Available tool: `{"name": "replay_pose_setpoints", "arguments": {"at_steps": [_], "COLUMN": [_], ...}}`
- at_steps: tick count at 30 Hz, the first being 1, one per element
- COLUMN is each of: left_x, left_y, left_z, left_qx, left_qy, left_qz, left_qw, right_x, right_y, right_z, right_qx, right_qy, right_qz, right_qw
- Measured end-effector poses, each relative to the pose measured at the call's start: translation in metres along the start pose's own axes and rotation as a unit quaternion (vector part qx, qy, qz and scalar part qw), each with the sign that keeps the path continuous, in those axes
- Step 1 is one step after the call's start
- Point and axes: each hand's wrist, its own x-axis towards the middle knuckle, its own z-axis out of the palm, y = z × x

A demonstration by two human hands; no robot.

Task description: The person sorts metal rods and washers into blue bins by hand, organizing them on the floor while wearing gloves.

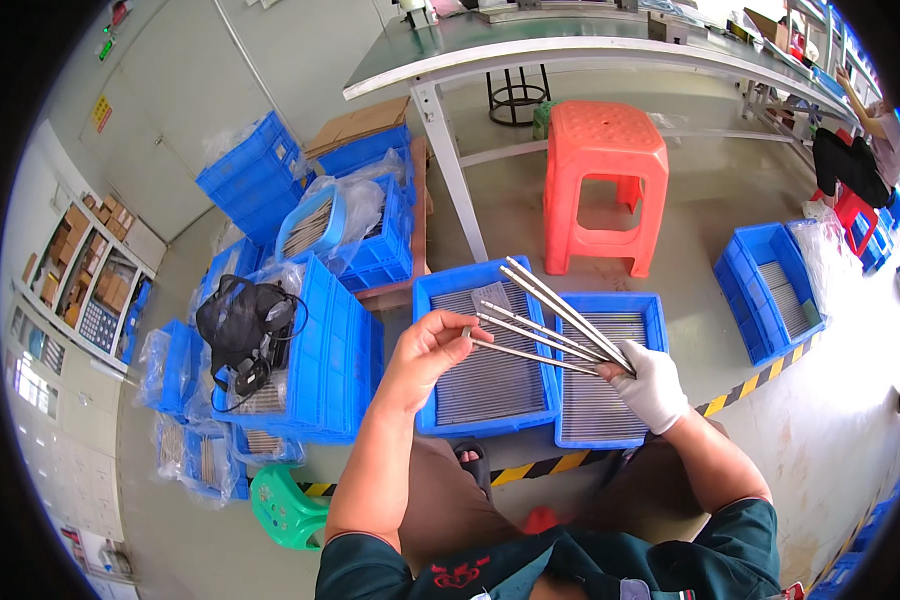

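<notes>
Several thin metal rods (560, 306) fan out from my right hand (652, 386), which wears a white glove and is closed around their near ends. My bare left hand (422, 358) pinches the far-left end of the lowest rod between thumb and forefinger. Beneath my left hand's side stands a blue bin (490, 429) holding rows of similar rods, with a pale slip of paper (490, 296) lying on them. A second blue bin (658, 312) of rods sits beside it, under my right hand, which partly hides it.
Stacked blue crates (320, 350) rise at the left, with a black bag (240, 320) on top. A red stool (607, 140) stands ahead by a workbench (530, 45). At right are another bin (755, 300) and a seated person (875, 150). A green stool (285, 505) is near left.
</notes>
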Motion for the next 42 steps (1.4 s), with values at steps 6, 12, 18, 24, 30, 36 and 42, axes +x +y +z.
{"name": "replay_pose_setpoints", "arguments": {"at_steps": [6,12,18,24,30,36,42], "left_x": [-0.002,-0.002,-0.005,-0.009,-0.010,-0.011,-0.006], "left_y": [0.013,0.003,-0.001,0.005,0.005,0.002,-0.008], "left_z": [-0.033,-0.007,-0.010,-0.001,-0.003,-0.008,-0.016], "left_qx": [0.026,-0.019,-0.025,0.038,-0.009,0.018,-0.051], "left_qy": [0.103,0.040,0.027,0.062,0.047,0.043,0.039], "left_qz": [0.050,0.002,-0.016,-0.018,0.001,-0.030,-0.020], "left_qw": [0.993,0.999,0.999,0.997,0.999,0.998,0.998], "right_x": [-0.001,0.002,0.003,0.006,0.008,0.006,0.007], "right_y": [-0.007,-0.013,-0.013,-0.015,-0.010,-0.016,-0.014], "right_z": [-0.003,0.001,0.004,0.001,0.007,0.001,0.003], "right_qx": [-0.023,-0.074,-0.088,-0.124,-0.097,-0.116,-0.120], "right_qy": [-0.008,0.000,-0.005,0.036,0.003,0.050,0.064], "right_qz": [-0.009,-0.025,-0.014,-0.078,-0.047,-0.067,-0.094], "right_qw": [1.000,0.997,0.996,0.988,0.994,0.990,0.986]}}
